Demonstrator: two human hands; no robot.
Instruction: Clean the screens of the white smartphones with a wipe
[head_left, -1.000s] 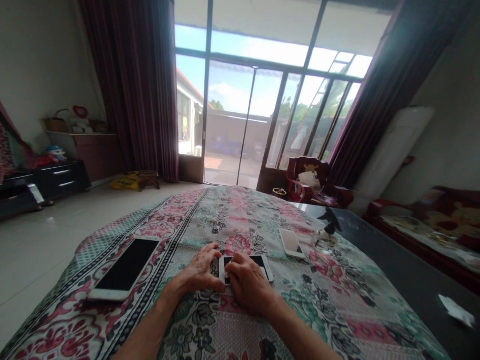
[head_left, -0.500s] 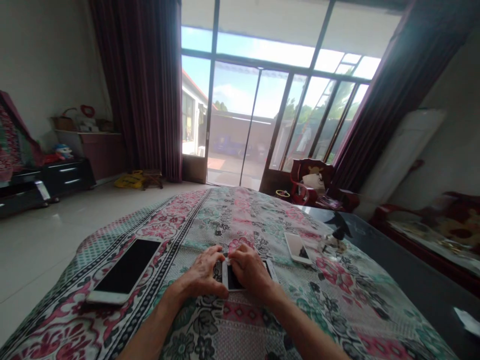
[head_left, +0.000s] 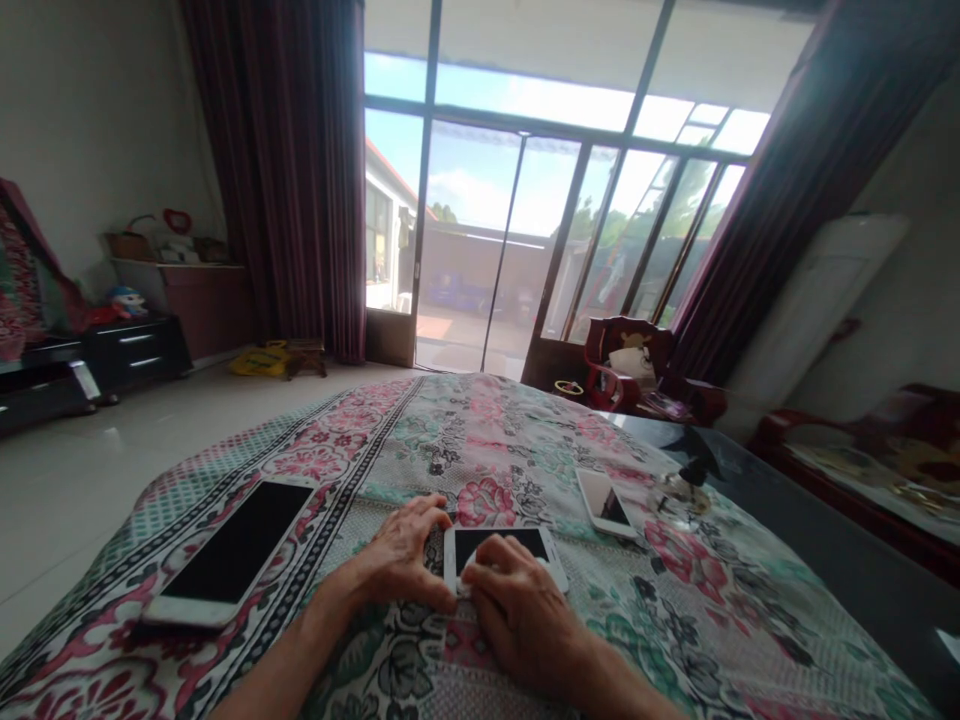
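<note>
A white smartphone (head_left: 463, 545) with a dark screen lies sideways on the flowered tablecloth (head_left: 397, 640). At its left end, my left hand (head_left: 401, 552) braces the phone between the thumb at the near corner and the fingers at the far corner. My right hand (head_left: 521, 605) is closed over the screen, pinching a small white wipe (head_left: 472, 570) against the glass. Most of that wipe is hidden under the fingers. To the left rests a larger white phone (head_left: 234, 555), screen up and dark. Another white phone (head_left: 606, 505) lies to the right, its screen reflecting light.
A clear glass object (head_left: 681, 492) stands on the cloth at the right, near the dark tabletop (head_left: 810, 530). Beyond the table are a red wooden chair (head_left: 626, 375), glass doors (head_left: 480, 250) and, on the floor, a yellow bag (head_left: 259, 360).
My right hand has moved from the phone's far edge toward its near edge, uncovering the upper part of the screen. My left hand keeps its place at the phone's left end.
</note>
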